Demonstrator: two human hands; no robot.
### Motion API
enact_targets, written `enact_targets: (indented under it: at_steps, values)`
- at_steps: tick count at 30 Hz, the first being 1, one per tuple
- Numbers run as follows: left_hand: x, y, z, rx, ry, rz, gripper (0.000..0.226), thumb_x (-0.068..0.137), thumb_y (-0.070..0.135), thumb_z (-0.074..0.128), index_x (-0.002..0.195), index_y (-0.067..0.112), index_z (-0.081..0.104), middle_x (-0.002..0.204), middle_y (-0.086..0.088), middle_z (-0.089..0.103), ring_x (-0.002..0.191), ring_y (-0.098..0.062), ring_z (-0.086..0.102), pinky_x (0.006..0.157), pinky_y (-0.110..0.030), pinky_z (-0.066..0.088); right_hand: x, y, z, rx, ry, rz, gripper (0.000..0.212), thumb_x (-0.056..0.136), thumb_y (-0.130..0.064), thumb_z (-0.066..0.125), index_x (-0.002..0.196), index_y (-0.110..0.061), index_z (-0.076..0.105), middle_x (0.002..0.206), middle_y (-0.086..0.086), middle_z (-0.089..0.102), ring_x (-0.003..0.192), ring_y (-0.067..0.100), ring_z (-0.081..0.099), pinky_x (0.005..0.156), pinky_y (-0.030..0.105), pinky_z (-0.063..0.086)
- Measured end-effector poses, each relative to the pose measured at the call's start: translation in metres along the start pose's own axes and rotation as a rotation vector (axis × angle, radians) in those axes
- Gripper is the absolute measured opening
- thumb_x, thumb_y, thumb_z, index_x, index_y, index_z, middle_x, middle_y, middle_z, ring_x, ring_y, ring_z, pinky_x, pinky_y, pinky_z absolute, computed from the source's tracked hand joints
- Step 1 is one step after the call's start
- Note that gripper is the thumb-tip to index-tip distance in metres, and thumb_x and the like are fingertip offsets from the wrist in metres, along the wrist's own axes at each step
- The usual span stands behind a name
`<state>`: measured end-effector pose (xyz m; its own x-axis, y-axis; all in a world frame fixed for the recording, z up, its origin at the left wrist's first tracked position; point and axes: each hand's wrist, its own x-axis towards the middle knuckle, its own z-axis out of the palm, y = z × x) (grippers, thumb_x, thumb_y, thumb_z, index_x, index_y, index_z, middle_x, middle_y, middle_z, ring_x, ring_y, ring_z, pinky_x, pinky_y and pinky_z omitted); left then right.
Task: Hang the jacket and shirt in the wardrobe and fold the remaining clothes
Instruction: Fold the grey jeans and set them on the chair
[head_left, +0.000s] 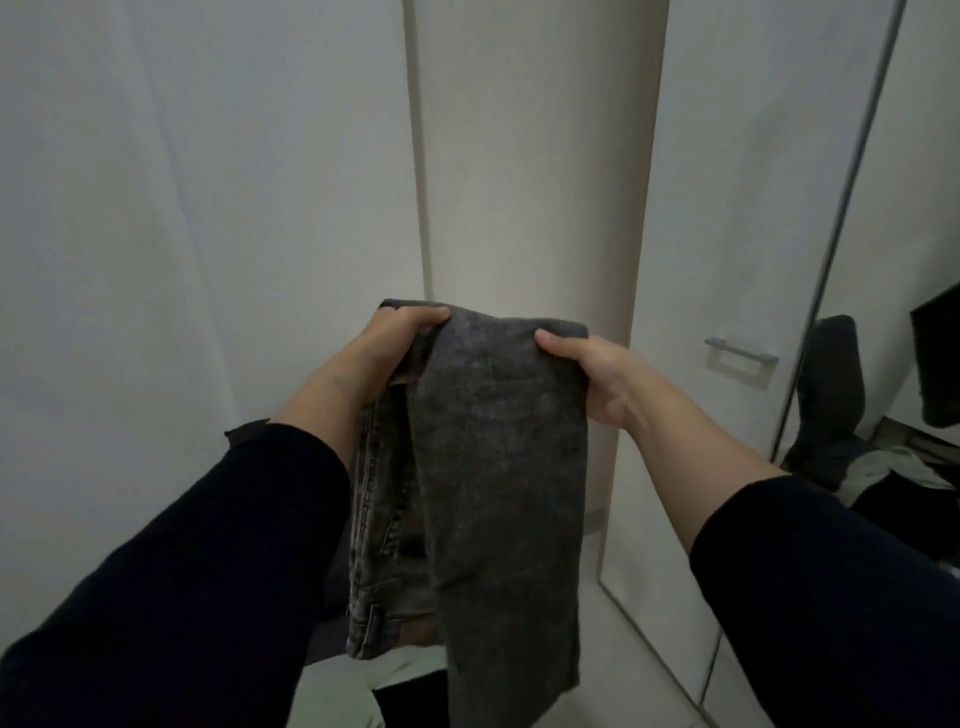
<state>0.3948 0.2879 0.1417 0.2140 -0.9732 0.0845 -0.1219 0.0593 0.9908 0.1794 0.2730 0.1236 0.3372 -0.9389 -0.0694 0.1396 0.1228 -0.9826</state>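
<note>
A pair of dark grey washed jeans (498, 467) hangs folded over in front of me, held up in the air. My left hand (389, 348) grips the fold at its left top corner, thumb on top. My right hand (587, 369) grips the right top corner the same way. The waistband end with a belt loop hangs lower at the left (374, 623), and a leg drops down past the bottom of the frame. Both arms wear dark sleeves.
A pale wardrobe side panel (545, 156) stands straight ahead, with a door and metal handle (740, 353) to the right. A mirror (893, 364) at the far right reflects dark clothes. A light garment (332, 696) lies below. A white wall fills the left.
</note>
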Motion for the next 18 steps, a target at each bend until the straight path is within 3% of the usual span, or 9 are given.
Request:
enact_targets:
  at_steps: [2,5,8,10,12,15,18]
  values:
    - [-0.007,0.001,-0.014,0.201,-0.022,-0.062,0.031,0.086,0.042,0.065,0.100,0.015,0.065,0.095,-0.004,0.067,0.084,-0.019,0.064,0.073,-0.032,0.055,0.005,-0.006,0.010,0.013,0.030,-0.069,0.012,0.091,-0.019,0.062,0.096,-0.008,0.065,0.094,0.011,0.070,0.080,0.021,0.067,0.061,0.030,0.053]
    - [-0.009,-0.004,-0.035,0.391,0.074,-0.116,0.052,0.077,0.059,0.067,0.096,0.011,0.060,0.093,-0.003,0.063,0.084,-0.016,0.060,0.062,-0.026,0.052,0.013,-0.007,0.021,-0.045,0.038,-0.112,0.013,0.091,-0.021,0.063,0.093,-0.009,0.065,0.090,0.010,0.070,0.080,0.022,0.067,0.060,0.029,0.053]
    - [-0.010,-0.005,-0.045,0.134,0.152,-0.166,0.066,0.078,0.065,0.061,0.109,0.006,0.061,0.109,-0.009,0.066,0.094,-0.021,0.064,0.070,-0.029,0.053,0.021,-0.005,0.035,-0.019,0.044,-0.132,0.016,0.091,-0.023,0.063,0.099,-0.009,0.065,0.096,0.011,0.070,0.088,0.025,0.067,0.065,0.032,0.054]
    - [-0.017,-0.006,-0.044,-0.108,0.034,-0.134,0.064,0.084,0.067,0.049,0.109,0.009,0.064,0.110,-0.009,0.069,0.095,-0.021,0.066,0.078,-0.032,0.052,0.028,-0.006,0.044,0.031,0.048,-0.155,0.014,0.093,-0.023,0.061,0.098,-0.010,0.064,0.093,0.011,0.070,0.086,0.025,0.067,0.066,0.033,0.056]
    - [-0.025,-0.016,-0.043,-0.122,-0.043,-0.103,0.057,0.084,0.067,0.049,0.109,0.017,0.064,0.107,-0.004,0.070,0.097,-0.019,0.065,0.083,-0.036,0.050,0.033,-0.006,0.051,0.065,0.053,-0.167,0.014,0.093,-0.023,0.060,0.098,-0.011,0.064,0.091,0.011,0.070,0.081,0.024,0.068,0.062,0.033,0.058]
    - [-0.037,-0.025,-0.049,0.072,-0.012,-0.097,0.048,0.078,0.051,0.070,0.113,0.021,0.059,0.115,-0.001,0.065,0.103,-0.018,0.061,0.089,-0.038,0.050,0.038,-0.003,0.059,0.077,0.079,-0.165,0.014,0.094,-0.021,0.059,0.100,-0.008,0.063,0.085,0.010,0.070,0.075,0.023,0.068,0.054,0.030,0.057]
    - [-0.041,-0.025,-0.058,0.163,0.106,-0.007,0.031,0.083,0.022,0.072,0.110,0.011,0.060,0.107,-0.003,0.064,0.090,-0.014,0.063,0.075,-0.025,0.055,0.041,0.002,0.061,-0.005,0.105,-0.143,0.023,0.095,-0.009,0.054,0.116,-0.003,0.058,0.099,0.015,0.068,0.083,0.026,0.067,0.060,0.032,0.057]
